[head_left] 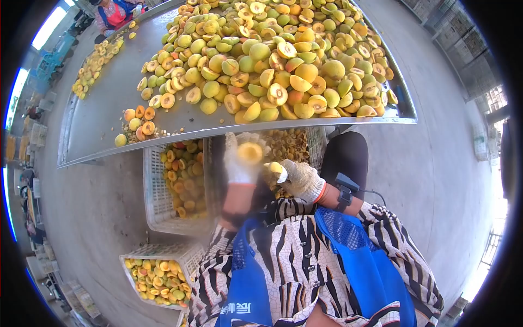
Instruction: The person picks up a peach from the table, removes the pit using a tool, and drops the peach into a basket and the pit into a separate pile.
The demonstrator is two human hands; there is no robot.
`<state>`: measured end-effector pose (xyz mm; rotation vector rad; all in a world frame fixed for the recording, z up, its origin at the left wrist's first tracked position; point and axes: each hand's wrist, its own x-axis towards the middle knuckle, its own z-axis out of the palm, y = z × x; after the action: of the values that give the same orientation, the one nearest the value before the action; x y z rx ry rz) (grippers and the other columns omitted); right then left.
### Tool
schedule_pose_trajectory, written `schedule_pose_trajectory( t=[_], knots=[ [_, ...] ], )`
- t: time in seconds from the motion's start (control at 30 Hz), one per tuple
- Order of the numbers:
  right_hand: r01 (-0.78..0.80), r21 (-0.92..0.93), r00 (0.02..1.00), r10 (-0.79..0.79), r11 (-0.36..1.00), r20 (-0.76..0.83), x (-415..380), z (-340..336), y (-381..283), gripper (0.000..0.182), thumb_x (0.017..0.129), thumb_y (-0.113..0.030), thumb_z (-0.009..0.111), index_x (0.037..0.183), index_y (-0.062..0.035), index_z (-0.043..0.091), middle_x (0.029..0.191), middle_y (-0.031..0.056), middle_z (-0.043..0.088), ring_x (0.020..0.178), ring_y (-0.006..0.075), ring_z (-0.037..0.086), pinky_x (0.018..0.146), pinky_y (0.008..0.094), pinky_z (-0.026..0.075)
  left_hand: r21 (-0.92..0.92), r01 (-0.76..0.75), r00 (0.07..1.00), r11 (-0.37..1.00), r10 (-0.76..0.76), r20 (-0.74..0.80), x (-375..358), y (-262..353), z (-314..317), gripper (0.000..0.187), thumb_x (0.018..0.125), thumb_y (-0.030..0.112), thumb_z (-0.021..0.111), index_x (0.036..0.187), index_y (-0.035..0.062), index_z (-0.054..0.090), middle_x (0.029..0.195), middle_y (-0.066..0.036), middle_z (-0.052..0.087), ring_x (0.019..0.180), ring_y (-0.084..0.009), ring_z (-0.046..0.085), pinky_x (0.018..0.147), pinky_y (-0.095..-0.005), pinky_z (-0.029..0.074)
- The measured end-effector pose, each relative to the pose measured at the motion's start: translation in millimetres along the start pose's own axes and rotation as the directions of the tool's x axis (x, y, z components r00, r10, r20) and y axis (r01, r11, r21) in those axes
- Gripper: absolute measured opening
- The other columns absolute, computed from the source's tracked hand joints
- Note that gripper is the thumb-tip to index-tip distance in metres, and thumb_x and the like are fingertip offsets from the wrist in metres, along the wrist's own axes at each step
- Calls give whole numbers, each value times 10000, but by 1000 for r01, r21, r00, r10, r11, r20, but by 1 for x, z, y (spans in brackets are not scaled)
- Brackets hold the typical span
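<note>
My left hand (243,163), in a white knit glove, is closed around a halved yellow peach (250,153) with its cut face up; motion blurs both. Close by on the right, my right hand (300,179) wears a soiled knit glove, its fingers curled. A small yellow and white piece (277,170) shows at its fingertips; whether it is a tool or a finger covering I cannot make out. The two hands are a little apart, just in front of the metal table's (204,131) near edge. Below them is a crate of peach pits (289,144), partly hidden.
A large heap of halved peaches (261,65) covers much of the table. Left of my legs stands a white crate (155,191) holding peach halves, with another filled crate (158,278) behind it. Across the table, a person (115,13) works beside a smaller pile (98,65).
</note>
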<state>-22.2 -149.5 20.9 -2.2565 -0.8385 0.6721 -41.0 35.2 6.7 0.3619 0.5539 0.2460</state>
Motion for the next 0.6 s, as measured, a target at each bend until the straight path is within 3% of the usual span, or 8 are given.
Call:
schedule_pose_trajectory(
  t=[0.1, 0.17, 0.23, 0.27, 0.37, 0.4, 0.5, 0.6],
  knots=[
    [-159, -213, 972, 190, 964, 136, 11, -21, -5, 359, 863, -344, 657, 1114, -90, 628, 866, 171, 707, 851, 349, 697, 746, 454, 545, -28, -260, 966, 965, 259, -27, -8, 47, -8, 426, 1038, 444, 455, 911, 68, 613, 845, -106, 635, 785, -288, 630, 699, -457, 554],
    [-220, -250, 959, 256, 943, 120, 17, -27, 3, 401, 864, -429, 643, 1086, -97, 685, 924, 152, 725, 904, 315, 703, 785, 419, 541, 353, -569, 788, 742, 615, -21, 3, 87, -39, 311, 1021, 334, 542, 1016, 40, 646, 933, -133, 664, 868, -255, 650, 780, -421, 558],
    [-286, -139, 954, 295, 948, 49, 18, -24, 12, 406, 867, -433, 638, 1084, -94, 685, 962, 165, 720, 947, 333, 690, 812, 429, 532, 844, -519, 470, 136, 870, 149, 21, 124, -66, 254, 982, 216, 619, 1110, 1, 658, 1059, -144, 673, 988, -230, 654, 879, -353, 535],
    [-268, -161, 962, 271, 950, 1, 19, -15, 21, 367, 889, -404, 616, 1073, -94, 681, 950, 173, 712, 925, 353, 685, 804, 446, 528, 944, -227, 404, -238, 859, 314, 18, 142, -67, 343, 926, 235, 667, 1164, -12, 668, 1172, -162, 656, 1104, -297, 610, 997, -384, 471],
    [-206, -135, 979, 202, 969, -41, 24, 0, 33, 309, 903, -352, 602, 1055, -94, 678, 941, 178, 706, 907, 360, 682, 797, 450, 525, 910, -73, 453, -407, 800, 394, 34, 154, -49, 374, 897, 243, 691, 1172, -9, 666, 1205, -173, 648, 1153, -313, 587, 1019, -389, 457],
    [-197, -108, 978, 188, 974, -90, 28, 11, 43, 262, 891, -306, 617, 1041, -100, 678, 933, 176, 706, 890, 362, 681, 786, 449, 523, 911, -60, 535, -408, 757, 375, 47, 155, -43, 386, 888, 257, 701, 1174, -1, 666, 1241, -175, 635, 1191, -312, 572, 1033, -394, 448],
    [-228, -54, 973, 226, 972, -35, 29, 5, 33, 256, 878, -283, 634, 1063, -110, 671, 937, 168, 707, 889, 364, 680, 785, 447, 524, 886, -222, 737, -407, 524, 426, 99, 150, -37, 467, 845, 285, 733, 1220, 22, 643, 1295, -168, 604, 1237, -321, 541, 1050, -412, 437],
    [-71, -71, 955, 47, 995, -292, 24, 5, 28, 304, 859, -265, 675, 1091, -85, 594, 875, 184, 693, 837, 394, 674, 735, 482, 528, 801, -148, 809, -580, 395, 436, 134, 139, -21, 586, 795, 300, 761, 1291, 35, 594, 1306, -176, 590, 1228, -346, 552, 1039, -419, 456]
  ],
)
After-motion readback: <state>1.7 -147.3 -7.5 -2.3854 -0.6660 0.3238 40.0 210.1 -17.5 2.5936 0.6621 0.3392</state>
